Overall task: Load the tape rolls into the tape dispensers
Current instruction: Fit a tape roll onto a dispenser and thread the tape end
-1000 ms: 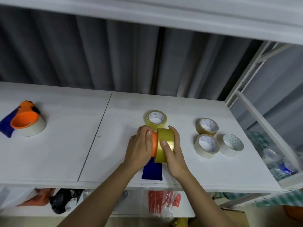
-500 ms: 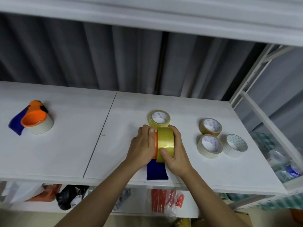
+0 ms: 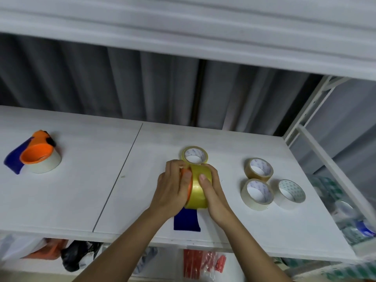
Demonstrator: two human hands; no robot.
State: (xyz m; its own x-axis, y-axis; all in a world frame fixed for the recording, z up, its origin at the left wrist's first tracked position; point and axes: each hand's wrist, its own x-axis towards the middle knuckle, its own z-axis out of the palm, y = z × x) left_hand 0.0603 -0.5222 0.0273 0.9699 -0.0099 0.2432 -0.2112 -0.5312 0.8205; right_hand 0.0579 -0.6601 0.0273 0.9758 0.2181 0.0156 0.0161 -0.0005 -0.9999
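Left hand [image 3: 173, 188] curled over the orange plastic hub side of a blue-handled tape dispenser [image 3: 187, 220], fingertips pressing at the orange rim. Right hand [image 3: 212, 190] wrapped round the glossy yellow-tinted roll of packing tape [image 3: 198, 188], thumb laid across its outer band, fingers curled behind. Roll held upright on edge between both hands, low over the near middle of the white laminate shelf board [image 3: 81, 190], face against the orange hub; whether fully seated cannot be told, the joint being hidden by fingers. Judged step in hand: pushing roll onto hub. Advised: keep roll square to the hub, press evenly from the right palm against a steady left hand, avoid tilting, check that the free end faces the cutter before release; cutter itself not visible. Count, working outward: one second yellow roll [image 3: 195, 156] lying flat just behind the hands, touching or nearly touching the held roll. To the right, three flat-lying rolls in a cluster: one brown roll [image 3: 258, 169], one beige roll [image 3: 256, 194], one white roll [image 3: 291, 193]. Far left, one further orange-and-blue dispenser [image 3: 33, 154] already carrying a cream roll. Totals: dispensers two, rolls six, of which one loaded, one in hand, four loose.
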